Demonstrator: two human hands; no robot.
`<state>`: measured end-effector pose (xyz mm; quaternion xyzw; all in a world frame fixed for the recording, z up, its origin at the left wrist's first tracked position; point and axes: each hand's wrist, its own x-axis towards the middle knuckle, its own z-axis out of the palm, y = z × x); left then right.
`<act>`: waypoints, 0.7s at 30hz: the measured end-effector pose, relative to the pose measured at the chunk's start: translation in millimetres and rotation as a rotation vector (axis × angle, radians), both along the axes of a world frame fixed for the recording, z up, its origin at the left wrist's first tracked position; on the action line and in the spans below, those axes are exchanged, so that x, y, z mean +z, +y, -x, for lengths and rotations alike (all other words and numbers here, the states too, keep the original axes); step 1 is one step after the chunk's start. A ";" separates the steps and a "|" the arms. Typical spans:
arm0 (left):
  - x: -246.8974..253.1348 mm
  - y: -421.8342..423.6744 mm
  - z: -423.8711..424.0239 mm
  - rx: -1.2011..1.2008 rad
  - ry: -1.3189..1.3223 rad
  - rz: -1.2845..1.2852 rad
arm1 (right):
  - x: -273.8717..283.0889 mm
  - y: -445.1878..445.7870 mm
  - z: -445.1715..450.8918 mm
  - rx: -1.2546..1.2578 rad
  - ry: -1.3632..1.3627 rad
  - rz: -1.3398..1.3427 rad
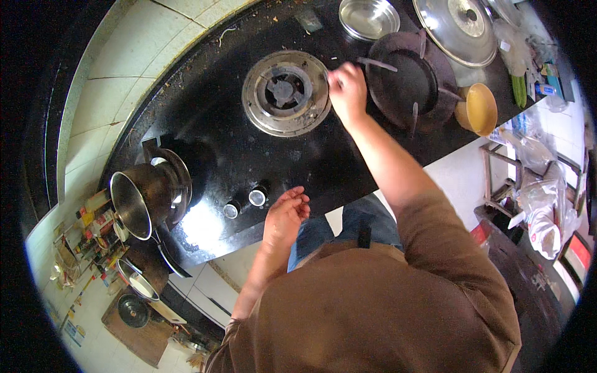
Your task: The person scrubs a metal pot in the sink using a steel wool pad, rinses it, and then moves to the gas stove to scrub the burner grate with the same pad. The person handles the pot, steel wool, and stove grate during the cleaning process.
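Observation:
At the right edge of the gas burner's round metal drip pan (254, 105) is my right hand (347, 88), fingers curled and a little blurred; whether it grips the pan's rim cannot be told. The burner head (283, 91) shows bare in the middle of that pan. To the right of this hand a dark pan support ring (378, 100) with upright prongs lies on the black cooktop (317, 158). My left hand (290, 212) hovers over the cooktop's front edge with its fingers loosely bent and nothing visible in it. Two control knobs (257, 197) stand just left of it.
A saucepan (133, 205) rests on the left burner, its handle towards the front. A yellow bowl (475, 109), steel bowls (368, 18) and a large pan lid (426, 23) lie to the right and back. A cucumber (518, 92) and plastic bags are at the far right.

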<state>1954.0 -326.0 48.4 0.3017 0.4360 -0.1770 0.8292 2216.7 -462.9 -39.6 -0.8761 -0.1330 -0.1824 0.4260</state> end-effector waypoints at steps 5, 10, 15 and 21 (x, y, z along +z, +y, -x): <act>6.7 0.9 1.4 0.000 0.051 0.015 | 7.7 -7.2 15.0 -0.004 -0.023 0.085; 9.5 -5.8 -13.8 0.035 0.056 -0.004 | 3.8 13.7 -24.0 -0.052 -0.071 0.073; 9.0 -12.5 -10.2 -0.002 0.027 0.033 | 9.9 -13.1 60.3 0.095 -0.008 0.099; 16.8 -6.8 -10.6 0.018 0.052 -0.026 | 12.5 17.8 -31.7 0.080 -0.076 0.057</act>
